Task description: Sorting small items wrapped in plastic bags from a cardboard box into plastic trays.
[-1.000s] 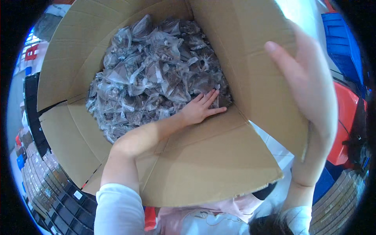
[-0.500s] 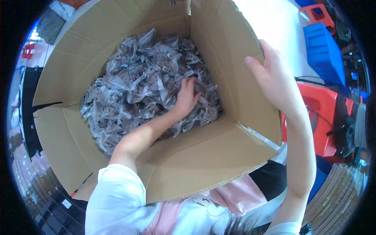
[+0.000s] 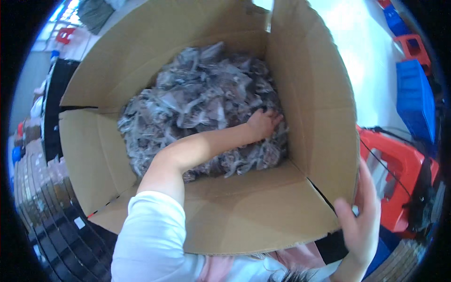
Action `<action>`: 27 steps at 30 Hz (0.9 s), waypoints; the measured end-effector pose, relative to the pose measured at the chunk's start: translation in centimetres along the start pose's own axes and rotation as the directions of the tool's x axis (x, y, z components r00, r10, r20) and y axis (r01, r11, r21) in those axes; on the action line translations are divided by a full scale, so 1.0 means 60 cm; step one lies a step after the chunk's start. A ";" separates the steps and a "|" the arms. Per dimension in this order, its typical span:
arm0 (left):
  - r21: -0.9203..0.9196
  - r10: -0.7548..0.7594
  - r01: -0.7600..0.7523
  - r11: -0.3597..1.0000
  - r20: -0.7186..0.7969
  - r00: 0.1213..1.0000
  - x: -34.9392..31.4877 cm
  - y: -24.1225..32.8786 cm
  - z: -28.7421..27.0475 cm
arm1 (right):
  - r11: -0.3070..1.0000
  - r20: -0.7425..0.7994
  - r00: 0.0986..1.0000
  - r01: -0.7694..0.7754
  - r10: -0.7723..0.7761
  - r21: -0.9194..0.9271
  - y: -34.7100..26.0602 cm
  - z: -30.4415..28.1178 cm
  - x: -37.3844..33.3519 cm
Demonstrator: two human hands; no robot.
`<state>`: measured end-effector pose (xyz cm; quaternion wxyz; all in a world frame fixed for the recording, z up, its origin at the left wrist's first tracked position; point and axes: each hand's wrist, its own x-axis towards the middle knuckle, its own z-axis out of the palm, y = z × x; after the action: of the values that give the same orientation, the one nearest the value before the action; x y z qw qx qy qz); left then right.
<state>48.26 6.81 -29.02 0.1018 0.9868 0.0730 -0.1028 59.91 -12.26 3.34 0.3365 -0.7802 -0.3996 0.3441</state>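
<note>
A large open cardboard box (image 3: 235, 225) holds a heap of clear plastic bags (image 3: 197, 101) with dark contents I cannot make out. My left hand (image 3: 264, 124) reaches into it, resting on the bags close to the right inner wall. Its fingers are slightly bent and apart, and no bag shows gripped in them. Outside the box's lower right corner is my right hand (image 3: 362, 223), somewhat blurred. Its fingers stretch upward along the outer side of the right flap (image 3: 324, 103), with the thumb spread away near the flap's corner.
Red plastic stools (image 3: 392, 188) and a blue bin (image 3: 415, 101) stand on the pale floor at the right. Dark stacked crates (image 3: 70, 225) lie at the lower left. A black panel-like object (image 3: 56, 105) is beside the box's left side.
My left hand has shifted right across the bags toward the inner wall. My right hand has come down from the upper edge of the right flap to its lower corner. The view has shifted too.
</note>
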 end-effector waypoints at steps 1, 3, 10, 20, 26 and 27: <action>-0.038 0.030 -0.036 0.999 -0.143 0.989 -0.009 -0.004 -0.019 | 0.998 0.003 1.000 -0.022 0.022 -0.067 0.004 -0.003 -0.018; -0.099 0.090 -0.144 0.985 -0.419 0.903 -0.035 -0.014 -0.085 | 0.991 0.004 0.991 -0.137 0.137 0.010 0.018 -0.003 -0.027; -0.371 -0.668 0.608 0.702 -0.049 0.743 -0.102 -0.183 -0.188 | 0.995 -0.051 0.994 -0.097 0.097 -0.007 0.031 0.015 -0.024; -0.506 -0.612 0.463 0.728 -0.174 0.772 -0.008 -0.129 -0.217 | 0.998 -0.056 0.998 -0.036 0.033 -0.047 0.020 -0.009 -0.013; -0.245 -0.459 0.396 0.885 -0.317 0.830 0.088 -0.151 -0.121 | 0.998 -0.075 0.997 0.025 -0.029 -0.054 0.013 -0.010 -0.010; -0.196 -0.435 0.390 0.900 -0.324 0.841 0.101 -0.138 -0.117 | 0.997 -0.099 0.994 0.046 -0.052 -0.066 0.016 -0.012 -0.013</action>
<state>54.08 17.08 -25.12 0.1225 0.9415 0.3072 0.0644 60.49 -13.54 3.16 0.3396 -0.7968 -0.4120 0.2829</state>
